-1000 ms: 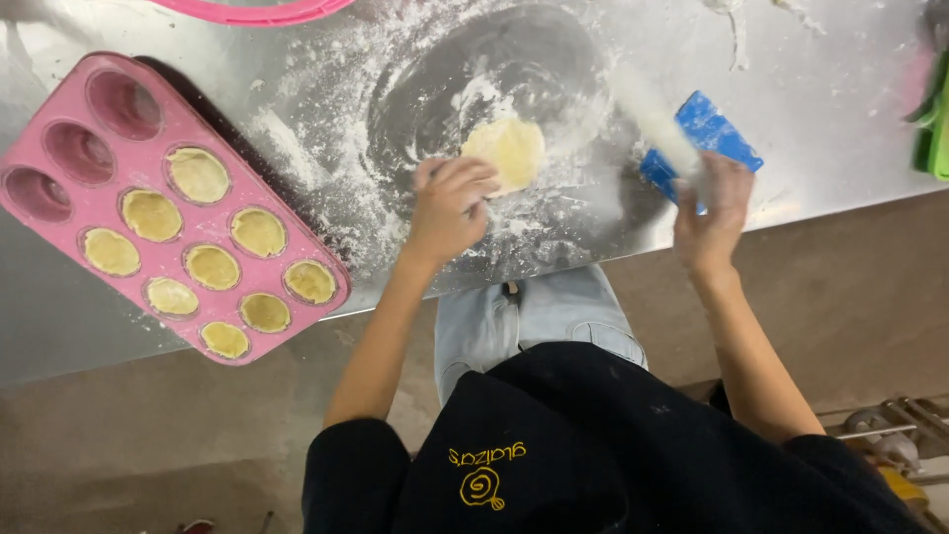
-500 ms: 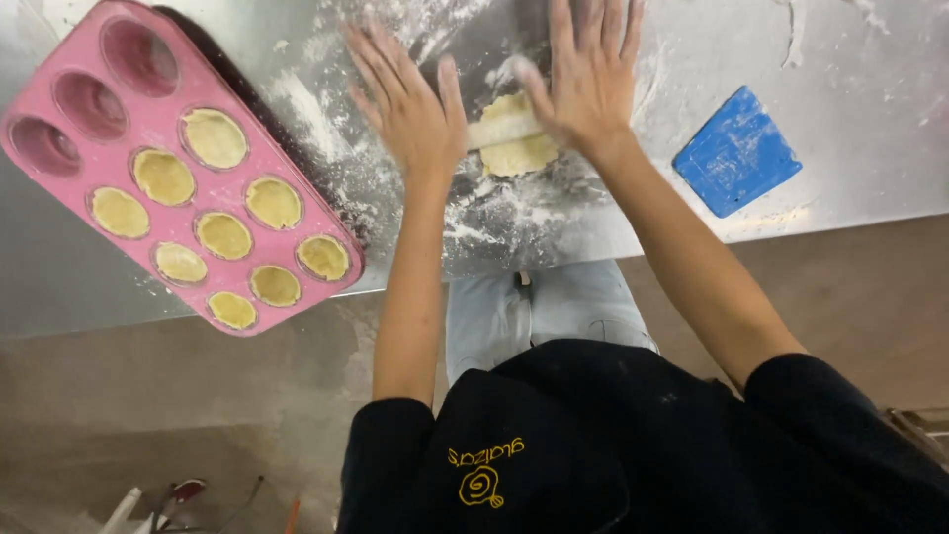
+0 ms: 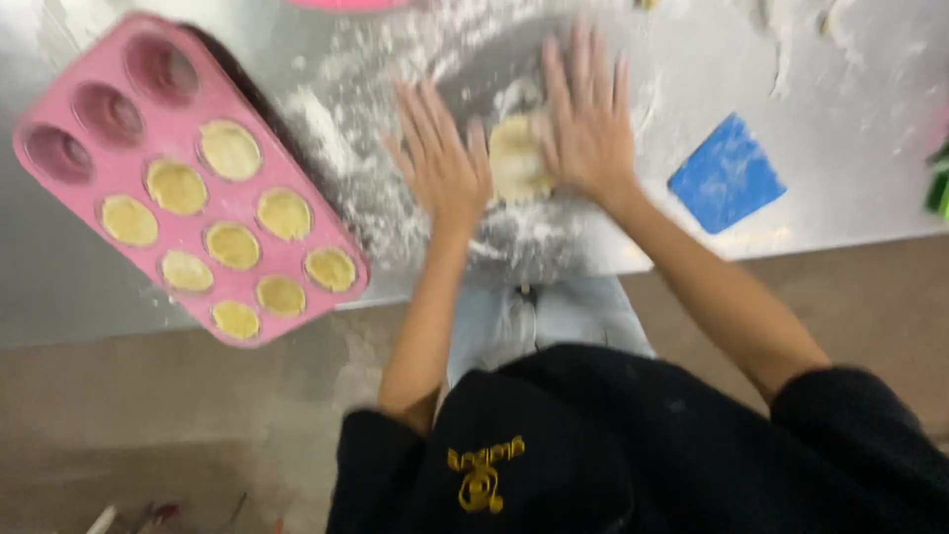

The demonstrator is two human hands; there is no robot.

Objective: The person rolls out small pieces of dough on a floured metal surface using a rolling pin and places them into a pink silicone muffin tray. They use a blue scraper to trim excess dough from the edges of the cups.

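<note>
On the floury steel table (image 3: 850, 213), both hands lie flat with fingers spread, left hand (image 3: 442, 163) and right hand (image 3: 590, 124) either side of a pale dough piece (image 3: 516, 158). Pink muffin tray (image 3: 183, 178) sits off left, blue scraper (image 3: 727, 172) right.

Baking kitchen; floured steel counter (image 3: 119, 287); pink muffin tray (image 3: 183, 178) with dough rounds; blue scraper (image 3: 727, 173).

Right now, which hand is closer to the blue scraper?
Right. The right hand lies flat by the dough, just left of the blue scraper; the left hand is beyond the dough, farther away.
</note>
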